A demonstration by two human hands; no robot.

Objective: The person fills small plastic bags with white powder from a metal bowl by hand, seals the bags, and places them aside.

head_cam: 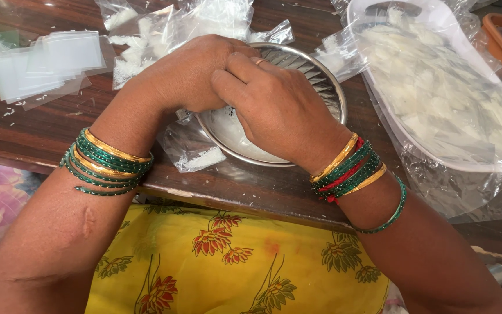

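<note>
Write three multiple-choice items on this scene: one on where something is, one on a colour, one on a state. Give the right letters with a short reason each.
1. Where is the steel bowl?
A. On the wooden table, under both hands
B. On the person's lap
C. Inside the white tray

2. What colours are the bangles on the left wrist?
A. Blue and silver
B. Green and gold
C. All black

3. How does the clear plastic pouch by the bowl lie?
A. Hanging from a hook
B. Stacked on the tray
C. Flat on the table, with some white grains in it

Answers: 1 A, the left hand and right hand meet over the bowl on the table. 2 B, green bands alternate with gold ones. 3 C, it rests beside the bowl's rim, white grains showing at its bottom.
</note>
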